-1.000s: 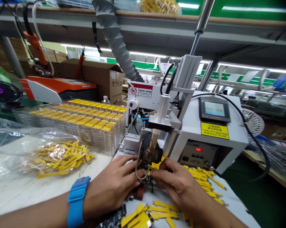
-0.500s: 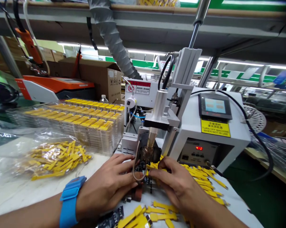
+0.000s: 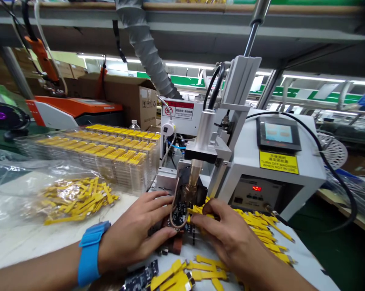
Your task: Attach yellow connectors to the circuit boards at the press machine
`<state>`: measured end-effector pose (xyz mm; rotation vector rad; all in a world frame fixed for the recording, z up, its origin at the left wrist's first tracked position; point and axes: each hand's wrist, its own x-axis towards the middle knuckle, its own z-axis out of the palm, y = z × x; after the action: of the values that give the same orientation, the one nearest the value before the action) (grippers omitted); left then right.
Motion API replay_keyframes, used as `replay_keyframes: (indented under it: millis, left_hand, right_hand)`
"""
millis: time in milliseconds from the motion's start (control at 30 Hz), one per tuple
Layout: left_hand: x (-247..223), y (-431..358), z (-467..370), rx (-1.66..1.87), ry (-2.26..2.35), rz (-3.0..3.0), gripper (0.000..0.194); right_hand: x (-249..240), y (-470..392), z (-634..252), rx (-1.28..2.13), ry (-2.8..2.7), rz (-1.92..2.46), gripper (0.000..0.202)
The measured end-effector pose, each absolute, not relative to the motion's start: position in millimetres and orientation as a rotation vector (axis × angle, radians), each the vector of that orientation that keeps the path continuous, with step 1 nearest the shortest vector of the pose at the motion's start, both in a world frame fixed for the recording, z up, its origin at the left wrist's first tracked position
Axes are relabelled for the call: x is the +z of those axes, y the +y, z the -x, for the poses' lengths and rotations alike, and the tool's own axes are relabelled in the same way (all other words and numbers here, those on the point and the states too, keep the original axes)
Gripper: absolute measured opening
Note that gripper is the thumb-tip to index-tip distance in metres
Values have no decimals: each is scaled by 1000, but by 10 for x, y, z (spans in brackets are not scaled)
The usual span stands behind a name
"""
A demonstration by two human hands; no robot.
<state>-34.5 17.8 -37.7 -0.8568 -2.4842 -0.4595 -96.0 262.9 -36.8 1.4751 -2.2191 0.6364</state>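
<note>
Under the metal head (image 3: pixel 191 193) of a bench machine lies a black circuit board (image 3: pixel 180 212) with small parts on it. My left hand (image 3: pixel 141 226), a blue strap (image 3: pixel 93 250) on its wrist, rests at the board's left side with fingers stretched and thumb apart. My right hand (image 3: pixel 231 234) pinches a short yellow USB cable (image 3: pixel 197 209) at the board's right edge. The cable's tip is partly hidden by the machine's curved tube (image 3: pixel 172 216). Below my hands are more black boards (image 3: pixel 141 277) and loose yellow cables (image 3: pixel 173 279).
Yellow cables (image 3: pixel 261 232) lie in a spread right of my right hand. At left are a plastic bag (image 3: pixel 76 200) of yellow cables and stacked clear trays (image 3: pixel 130 173). The machine's control box (image 3: pixel 279 178) stands at right; an orange-topped unit (image 3: pixel 79 107) sits behind.
My left thumb and fingers have drawn slightly back from the board, exposing more of it. My right hand keeps its pinch. The view has shifted slightly.
</note>
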Motion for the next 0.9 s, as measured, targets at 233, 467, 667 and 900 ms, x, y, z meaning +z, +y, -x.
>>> replay_keyframes:
  millis: [233, 467, 667, 900]
  left_hand:
    - [-330, 196, 339, -485, -2497, 893, 37]
    - [-332, 205, 326, -481, -2454, 867, 33]
    - [-317, 212, 317, -514, -2506, 862, 33]
    - [-314, 204, 312, -544, -2483, 868, 32]
  right_hand:
    - [-340, 2617, 948, 601, -2235, -1476, 35]
    - [-317, 2609, 942, 553, -2198, -1481, 33]
    - [-334, 2617, 953, 577, -2221, -1483, 31]
    - [-315, 2606, 960, 601, -2195, -1518, 30]
